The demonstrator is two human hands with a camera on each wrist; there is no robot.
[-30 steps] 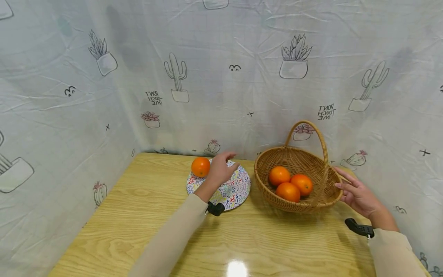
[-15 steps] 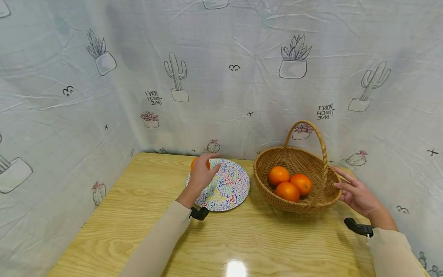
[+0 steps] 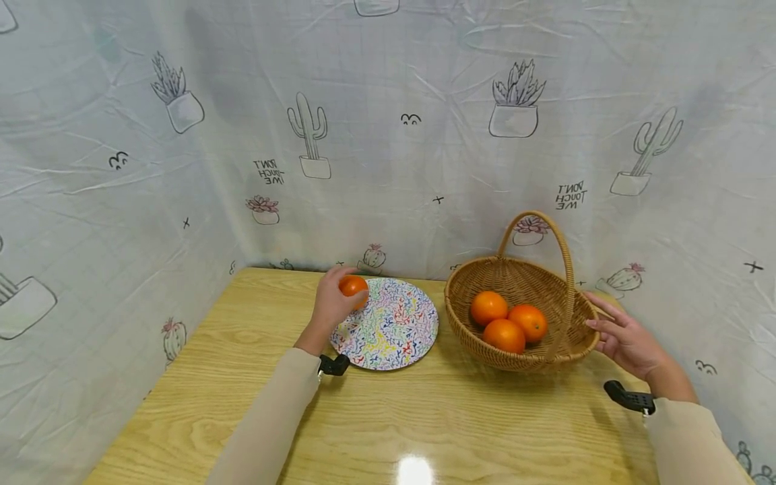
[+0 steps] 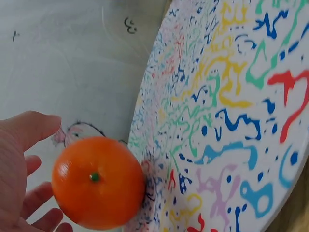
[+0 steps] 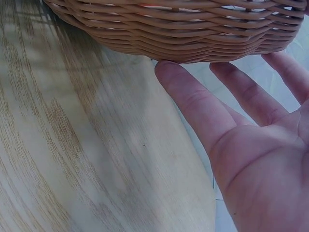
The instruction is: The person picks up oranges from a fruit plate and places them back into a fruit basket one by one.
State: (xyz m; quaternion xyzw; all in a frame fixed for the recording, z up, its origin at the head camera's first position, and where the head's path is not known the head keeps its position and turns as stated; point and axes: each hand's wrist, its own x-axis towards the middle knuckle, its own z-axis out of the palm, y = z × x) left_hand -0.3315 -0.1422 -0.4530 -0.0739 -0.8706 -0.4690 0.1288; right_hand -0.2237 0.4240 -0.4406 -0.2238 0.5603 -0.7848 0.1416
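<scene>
On the left edge of the patterned round plate (image 3: pixel 394 330) sits an orange (image 4: pixel 99 183) with a green stem spot. My left hand (image 3: pixel 333 300) reaches around it from the left, the thumb held apart from the fruit in the left wrist view. The other fingers lie close beside it; whether they touch is hard to tell. To the right stands a wicker basket (image 3: pixel 463 327) with a tall handle, holding several oranges (image 3: pixel 504 336). My right hand (image 3: pixel 633 347) rests straight fingertips against the basket's right side, its thumb tip touching the weave in the right wrist view.
Everything stands on a wooden table (image 3: pixel 376 424) with a patterned cloth (image 3: pixel 364 121) hanging behind it and on both sides. The plate and basket are close together near the table's back edge. The table's right edge runs below my right hand.
My left hand has moved left across the plate, from right of the single orange to around it. The right hand and basket have stayed where they were.
</scene>
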